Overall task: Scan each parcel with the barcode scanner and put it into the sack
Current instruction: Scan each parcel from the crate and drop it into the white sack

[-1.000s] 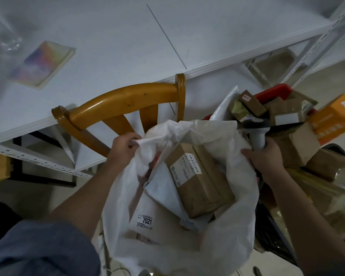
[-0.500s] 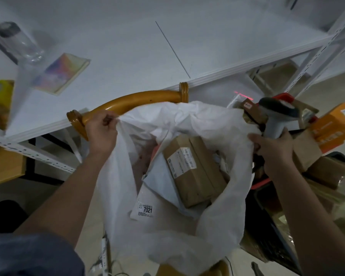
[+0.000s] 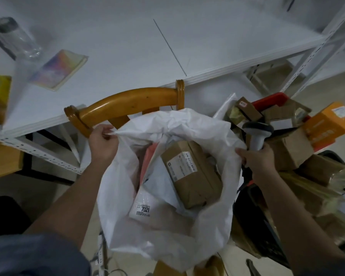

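Fingers of the left hand (image 3: 103, 143) pinch the white sack (image 3: 167, 232) rim at centre frame; the right hand (image 3: 256, 159) curls round the barcode scanner (image 3: 257, 134) handle and the opposite rim, forearms angled inward. A brown parcel (image 3: 191, 174) lies inside, loose parcels (image 3: 299, 148) right, a wooden chair (image 3: 127, 104) behind.

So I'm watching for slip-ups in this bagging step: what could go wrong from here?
The right hand grips both the scanner and the sack rim, so either could slip. The left hand pinches only a small fold of rim, which might pull free. The brown parcel lies tilted and could shift.
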Demonstrator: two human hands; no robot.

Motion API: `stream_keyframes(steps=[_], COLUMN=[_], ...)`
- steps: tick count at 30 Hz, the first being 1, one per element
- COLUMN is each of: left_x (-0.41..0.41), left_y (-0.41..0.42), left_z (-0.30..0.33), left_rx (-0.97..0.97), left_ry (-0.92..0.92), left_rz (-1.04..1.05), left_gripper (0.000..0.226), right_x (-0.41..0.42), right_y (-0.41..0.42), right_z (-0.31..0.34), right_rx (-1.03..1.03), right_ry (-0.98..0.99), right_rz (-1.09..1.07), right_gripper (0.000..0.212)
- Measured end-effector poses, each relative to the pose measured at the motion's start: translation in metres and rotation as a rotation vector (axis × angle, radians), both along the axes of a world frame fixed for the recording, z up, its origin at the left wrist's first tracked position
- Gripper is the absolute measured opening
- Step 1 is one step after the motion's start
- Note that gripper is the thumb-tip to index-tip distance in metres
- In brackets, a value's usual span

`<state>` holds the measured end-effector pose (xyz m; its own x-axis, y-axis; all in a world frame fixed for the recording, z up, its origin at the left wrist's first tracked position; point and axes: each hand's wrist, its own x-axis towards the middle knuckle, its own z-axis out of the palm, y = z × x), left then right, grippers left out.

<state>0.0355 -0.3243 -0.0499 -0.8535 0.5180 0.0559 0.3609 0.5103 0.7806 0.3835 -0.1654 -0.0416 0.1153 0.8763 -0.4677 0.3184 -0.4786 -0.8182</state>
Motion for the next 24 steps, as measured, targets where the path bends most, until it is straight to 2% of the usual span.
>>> stream_keyframes(steps=[2, 5, 9, 12, 15, 18, 21, 24], left_x=[0.004, 0.009, 0.018, 0.022, 0.015, 0.013, 0.017, 0.018], left_y=[0.003, 0.019, 0.061, 0.087, 0.104, 0.111, 0.113, 0.119], left_z=[0.008, 0.021, 0.019, -0.003, -0.030, -0.044, -0.031, 0.003], left_rx=[-0.054, -0.018, 0.068, 0.052, 0.013, 0.019, 0.208, 0.512], left_ry=[0.081, 0.237, -0.054, -0.280, -0.360, -0.440, -0.281, -0.158], left_rz=[-0.001, -0.091, -0.294, -0.296, -0.245, -0.156, -0.149, -0.137], left_gripper=[0.021, 0.017, 0.043, 0.059, 0.059, 0.046, 0.018, 0.025], right_x=[0.003, 0.003, -0.002, -0.001, 0.004, 0.005, 0.007, 0.012], right_y=[0.000, 0.002, 0.002, -0.001, -0.004, -0.006, -0.006, -0.003], right_z=[-0.004, -0.006, -0.006, -0.010, -0.011, -0.009, -0.003, 0.005], right_rx=[0.003, 0.010, 0.060, 0.054, 0.072, 0.079, 0.068, 0.169], right_ry=[-0.001, 0.008, 0.004, 0.030, 0.048, 0.044, 0.077, 0.148], right_rz=[0.013, 0.036, 0.063, 0.072, 0.045, -0.017, -0.095, -0.159], right_gripper=[0.046, 0.040, 0.040, 0.037, 0.040, 0.045, 0.048, 0.043])
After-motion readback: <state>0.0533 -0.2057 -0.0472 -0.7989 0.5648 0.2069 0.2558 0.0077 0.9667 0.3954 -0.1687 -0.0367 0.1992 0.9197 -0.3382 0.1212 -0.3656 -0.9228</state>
